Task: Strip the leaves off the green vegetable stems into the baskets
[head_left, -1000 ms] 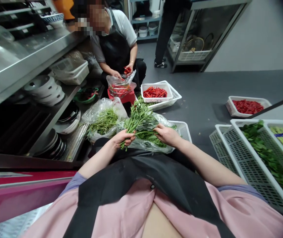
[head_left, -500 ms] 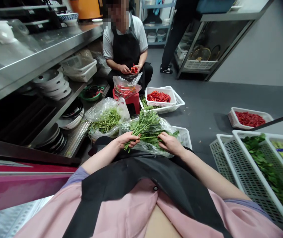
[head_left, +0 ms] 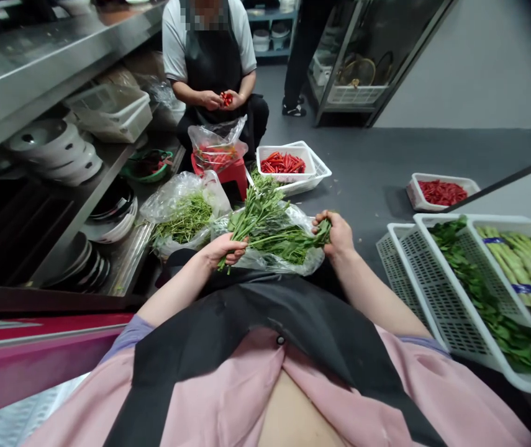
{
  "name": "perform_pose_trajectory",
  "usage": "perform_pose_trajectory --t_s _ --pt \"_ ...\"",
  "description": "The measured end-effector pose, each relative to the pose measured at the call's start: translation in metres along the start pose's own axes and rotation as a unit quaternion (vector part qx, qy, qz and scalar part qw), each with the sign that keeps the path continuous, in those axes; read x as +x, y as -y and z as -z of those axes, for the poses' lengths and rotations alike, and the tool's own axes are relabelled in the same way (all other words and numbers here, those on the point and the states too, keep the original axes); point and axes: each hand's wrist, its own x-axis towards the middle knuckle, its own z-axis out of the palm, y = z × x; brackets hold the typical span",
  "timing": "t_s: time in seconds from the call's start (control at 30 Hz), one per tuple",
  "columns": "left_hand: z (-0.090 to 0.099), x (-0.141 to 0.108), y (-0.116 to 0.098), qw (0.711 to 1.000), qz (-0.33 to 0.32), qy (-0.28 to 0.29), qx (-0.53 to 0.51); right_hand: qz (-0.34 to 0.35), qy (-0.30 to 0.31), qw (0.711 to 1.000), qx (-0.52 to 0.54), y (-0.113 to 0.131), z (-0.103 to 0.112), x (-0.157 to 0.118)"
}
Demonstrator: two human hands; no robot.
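Head view: left hand (head_left: 222,249) curls around the stems of a greens bunch (head_left: 265,226), right hand (head_left: 333,233) pinches its leafy tips; picked sprigs (head_left: 184,218) lie in a plastic bag (head_left: 167,198) at left.

Illumination is even, diffuse and moderately bright; detail at the left grip (head_left: 223,249) reads sharp. Ahead and left of that grip, the steel shelf (head_left: 27,81) shows soft glare above deep shadow. Wide-angle bowing and dark vignetting affect the frame edges.
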Motion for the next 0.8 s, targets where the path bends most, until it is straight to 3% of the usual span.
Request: perform_pose_trajectory --t_s 0.07,0.1,0.17,0.23,0.33,0.53,0.63,0.7,0.8 --pt "-0.001 0.002 -0.002 1.0 0.011 0.004 0.006 0.1 0.0 0.989 -0.109 0.011 0.0 0.001" --pt "-0.002 0.003 -0.004 1.0 0.016 0.006 0.009 0.147 0.037 0.97 -0.191 0.016 -0.003 -0.001" --pt "-0.005 0.005 -0.007 1.0 0.019 0.008 0.014 0.19 0.164 0.9 -0.356 0.024 -0.015 -0.007" --pt "-0.009 0.007 -0.009 1.0 0.017 0.005 0.018 0.154 0.3 0.829 -0.446 0.027 -0.03 -0.014" --pt "-0.011 0.008 -0.01 0.999 0.004 -0.016 0.03 0.058 0.421 0.788 -0.445 0.026 -0.041 -0.019" --pt "-0.003 0.007 -0.009 0.998 -0.005 -0.036 0.051 -0.001 0.473 0.793 -0.385 0.021 -0.029 -0.015" --pt "-0.002 0.008 -0.009 0.998 -0.001 -0.038 0.049 -0.072 0.513 0.784 -0.341 0.02 -0.029 -0.02" --pt "-0.003 0.01 -0.009 0.998 -0.007 -0.038 0.048 -0.114 0.476 0.813 -0.314 0.016 -0.033 -0.025" --pt "-0.006 0.012 -0.008 0.998 -0.018 -0.033 0.045 -0.145 0.345 0.907 -0.192 0.001 -0.039 -0.029"
